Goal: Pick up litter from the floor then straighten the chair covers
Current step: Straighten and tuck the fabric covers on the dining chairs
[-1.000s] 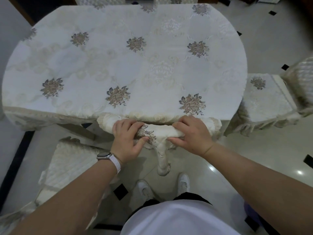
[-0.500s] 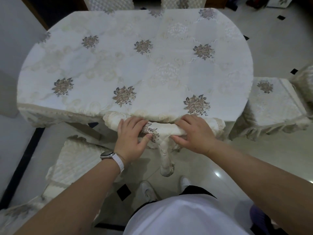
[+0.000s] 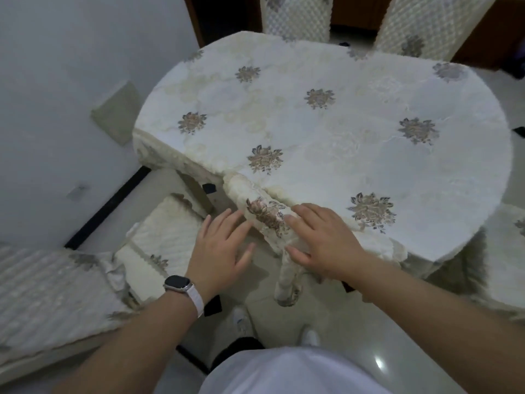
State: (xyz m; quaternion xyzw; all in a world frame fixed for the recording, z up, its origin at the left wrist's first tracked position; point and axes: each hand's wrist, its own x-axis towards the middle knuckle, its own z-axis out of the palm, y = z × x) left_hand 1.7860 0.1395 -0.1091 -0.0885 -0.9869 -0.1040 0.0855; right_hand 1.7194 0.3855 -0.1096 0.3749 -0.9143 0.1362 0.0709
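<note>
Both your hands have let go of the chair cover [image 3: 265,216]; fingers now spread open.
Left hand [image 3: 224,247] hovers at 7 o'clock of it, right hand [image 3: 324,241] rests at 4 o'clock; unheld, the cover could slip crooked.

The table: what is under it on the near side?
Under the table edge: a covered chair back tucked in, a table leg and floor. The tablecloth hides the chair's seat.
</note>
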